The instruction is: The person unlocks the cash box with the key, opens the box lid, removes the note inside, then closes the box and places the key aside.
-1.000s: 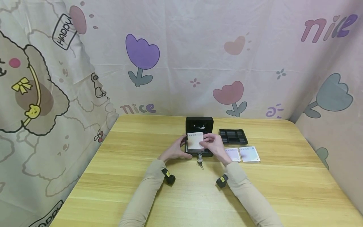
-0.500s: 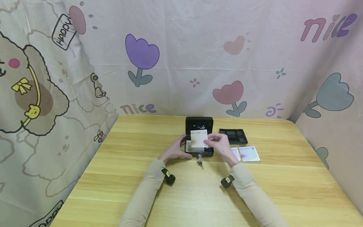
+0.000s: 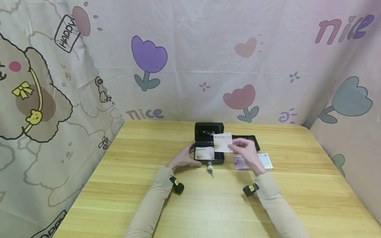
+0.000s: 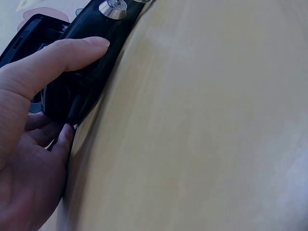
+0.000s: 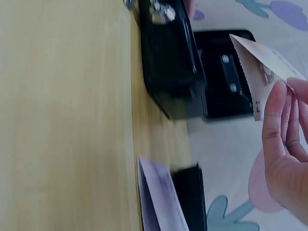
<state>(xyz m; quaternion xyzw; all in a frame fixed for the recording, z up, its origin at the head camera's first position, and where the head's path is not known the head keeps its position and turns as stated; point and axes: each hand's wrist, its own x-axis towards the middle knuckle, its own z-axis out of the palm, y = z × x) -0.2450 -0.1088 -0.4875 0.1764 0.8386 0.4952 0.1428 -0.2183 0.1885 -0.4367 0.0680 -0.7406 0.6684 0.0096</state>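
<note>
Right hand (image 5: 286, 166) pinches pale note (image 5: 257, 79) near open lid (image 5: 216, 98) of black box (image 5: 168, 62); metal fitting (image 5: 167, 12) on box wall. Purple paper (image 5: 163, 195) and black tray (image 5: 193, 192) both apart from box.

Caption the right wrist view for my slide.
Right hand pinches a folded beige paper note near an open black rectangular box.

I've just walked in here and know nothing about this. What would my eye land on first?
Probably the small black box standing open on the wooden table, with its left side in the grip of the left hand. Next comes the folded pale note that the right hand pinches over the box's right side. Behind the table, a big purple tulip on the printed backdrop stands out too.
</note>
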